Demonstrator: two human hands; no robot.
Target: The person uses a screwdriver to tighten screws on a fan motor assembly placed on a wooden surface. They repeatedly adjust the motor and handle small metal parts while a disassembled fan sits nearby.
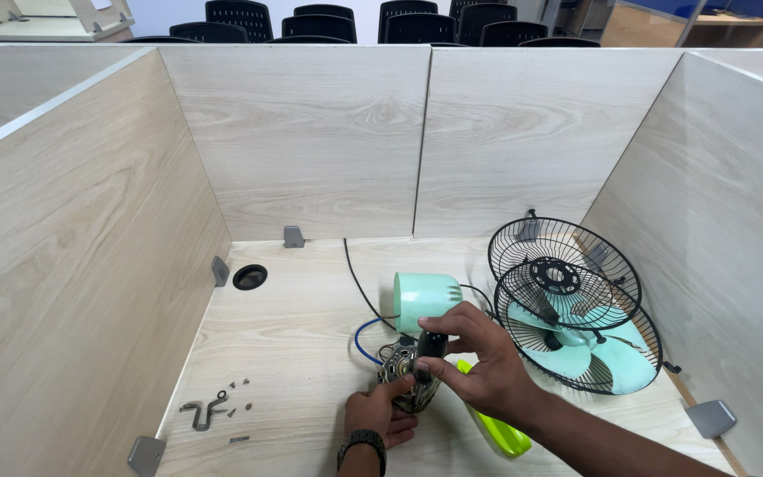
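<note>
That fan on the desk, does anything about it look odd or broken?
It lies in pieces. The bare motor sits between both hands, its mint green motor cover pulled off behind. Two black wire grilles and the blade lean at the right wall; loose screws lie left.

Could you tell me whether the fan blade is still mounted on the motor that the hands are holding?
No: the pale green fan blade lies among the black wire guards by the right wall, apart from the motor.
</note>
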